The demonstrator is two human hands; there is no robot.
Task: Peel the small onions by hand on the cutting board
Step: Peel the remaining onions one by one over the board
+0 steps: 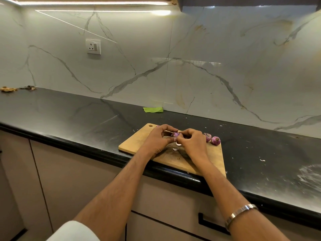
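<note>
A small purple onion is held above the wooden cutting board, pinched between both hands. My left hand grips it from the left with curled fingers. My right hand pinches it from the right. Two more small purple onions lie on the board's far right: one partly hidden behind my right hand, the other at the board's edge. Pale bits of peel lie on the board under my hands.
The board sits at the front edge of a black stone counter. A green scrap lies against the marble wall. Dried peel sits at the far left. White specks and smears mark the counter to the right.
</note>
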